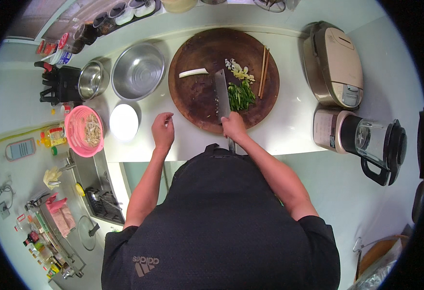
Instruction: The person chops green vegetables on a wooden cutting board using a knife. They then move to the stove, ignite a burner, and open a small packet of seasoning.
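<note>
My right hand (233, 125) is closed around the handle of a cleaver (222, 96), whose blade lies over the middle of a round wooden chopping board (193, 98). Right of the blade are chopped green vegetables (241, 96), with sliced garlic and pale pieces (241, 71) above them. A white stalk piece (193, 73) lies on the board's left part. Two chopsticks (263, 72) rest near its right edge. My left hand (163, 132) hovers left of the board's lower edge, fingers loosely curled; whether they touch anything cannot be told, but no object shows in them.
Left of the board stand a large metal bowl (138, 71), a smaller metal bowl (90, 80), a white plate (123, 122) and a pink colander (74, 131) with pale food strips. A sink (92, 174) lies lower left. A rice cooker (342, 61) and a blender (371, 139) stand right.
</note>
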`<action>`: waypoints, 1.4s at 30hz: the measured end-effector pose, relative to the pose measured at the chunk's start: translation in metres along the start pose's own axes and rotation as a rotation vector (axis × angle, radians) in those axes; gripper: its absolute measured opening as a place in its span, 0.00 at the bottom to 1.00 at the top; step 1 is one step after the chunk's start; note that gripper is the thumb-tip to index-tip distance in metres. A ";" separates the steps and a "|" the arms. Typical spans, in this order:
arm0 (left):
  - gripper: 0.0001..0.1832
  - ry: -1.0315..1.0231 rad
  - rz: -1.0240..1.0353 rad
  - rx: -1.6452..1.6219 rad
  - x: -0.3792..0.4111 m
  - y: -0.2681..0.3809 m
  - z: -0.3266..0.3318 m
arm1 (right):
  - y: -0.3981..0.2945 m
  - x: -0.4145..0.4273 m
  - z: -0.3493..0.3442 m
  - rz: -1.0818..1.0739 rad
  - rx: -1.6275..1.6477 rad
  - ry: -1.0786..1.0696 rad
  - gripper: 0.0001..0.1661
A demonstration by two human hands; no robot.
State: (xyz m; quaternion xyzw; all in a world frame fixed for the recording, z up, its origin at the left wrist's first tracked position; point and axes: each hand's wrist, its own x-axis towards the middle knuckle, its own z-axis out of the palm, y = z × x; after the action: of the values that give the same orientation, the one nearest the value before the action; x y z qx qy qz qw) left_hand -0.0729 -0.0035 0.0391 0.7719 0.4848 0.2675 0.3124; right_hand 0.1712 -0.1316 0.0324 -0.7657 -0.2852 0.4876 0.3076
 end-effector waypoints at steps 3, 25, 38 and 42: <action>0.08 -0.001 -0.026 -0.001 -0.013 -0.005 -0.001 | -0.009 -0.005 0.010 -0.048 0.000 -0.078 0.19; 0.08 0.040 -0.146 0.007 -0.060 0.000 -0.008 | 0.017 -0.021 -0.030 -0.336 -0.235 -0.024 0.17; 0.20 -0.309 -0.504 -0.575 -0.126 0.083 -0.009 | -0.043 -0.071 -0.006 -0.548 -0.199 -0.048 0.27; 0.25 -0.314 -0.450 -0.679 -0.147 0.096 -0.016 | -0.092 -0.105 0.019 -0.811 -0.332 -0.221 0.41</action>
State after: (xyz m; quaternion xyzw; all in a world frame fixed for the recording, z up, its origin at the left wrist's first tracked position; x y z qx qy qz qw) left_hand -0.0854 -0.1670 0.1046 0.5320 0.4721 0.2165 0.6688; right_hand 0.1031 -0.1458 0.1555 -0.5745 -0.6677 0.3540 0.3144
